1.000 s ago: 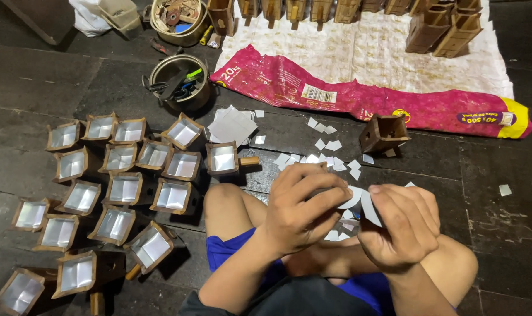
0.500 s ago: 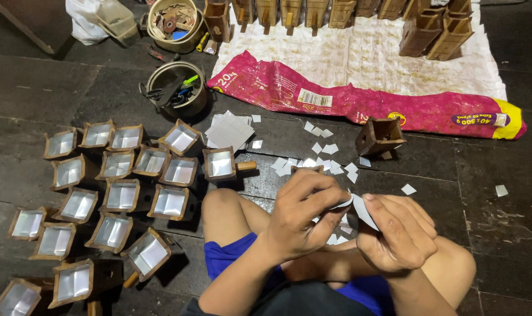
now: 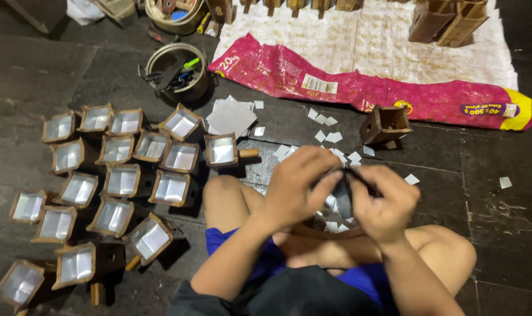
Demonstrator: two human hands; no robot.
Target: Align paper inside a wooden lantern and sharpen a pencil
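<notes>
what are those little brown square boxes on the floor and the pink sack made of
The small brown square boxes look like unfinished wood: matte brown walls with plain edges. Their insides shine silvery white, likely foil or mirror-like sheet. The pink sack seems to be glossy plastic, since it crinkles and reflects light.

A small grey piece (image 3: 343,199), flat and thin, stands roughly upright between the two hands just above the crossed legs, at about five o'clock from the middle of the view. It is motion-blurred, so its exact outline cannot be told. The left hand (image 3: 298,187) pinches it from nine o'clock, knuckles up and fingers curled over its top edge. The right hand (image 3: 386,202) meets it from three o'clock, thumb and forefinger closed on the same piece, with a thin dark strip running from its top toward the right fingers.
</notes>
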